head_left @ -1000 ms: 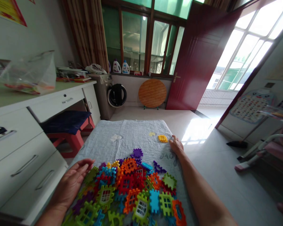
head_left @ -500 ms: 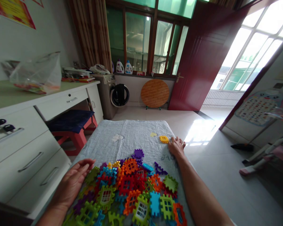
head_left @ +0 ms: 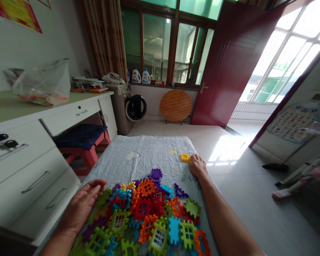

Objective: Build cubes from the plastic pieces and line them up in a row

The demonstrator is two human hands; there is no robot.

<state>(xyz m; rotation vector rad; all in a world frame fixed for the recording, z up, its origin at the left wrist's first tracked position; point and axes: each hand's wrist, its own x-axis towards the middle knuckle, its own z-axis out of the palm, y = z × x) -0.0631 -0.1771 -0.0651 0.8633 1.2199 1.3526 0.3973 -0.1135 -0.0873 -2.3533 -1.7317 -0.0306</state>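
My right hand (head_left: 198, 166) is gathering its previously spread fingers beside the yellow piece (head_left: 185, 158) near the tabletop's (head_left: 152, 152) far right corner, pinch not determinable, piece remaining unlifted, while my loosely curled left hand (head_left: 83, 203) is resting beside the heap (head_left: 142, 209).

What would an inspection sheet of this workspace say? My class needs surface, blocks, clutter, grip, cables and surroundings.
Surface: pale cloth, slightly wrinkled.
Job's things: mixed-colour pile of blocks at the near end; yellow block apart, near the right edge.
Clutter: bag on the desk.
Grip: left hand beside the pile; right hand at the yellow block, contact unclear.
Cables: nothing seen.
Surroundings: stool; washer, its door open; red door, open.
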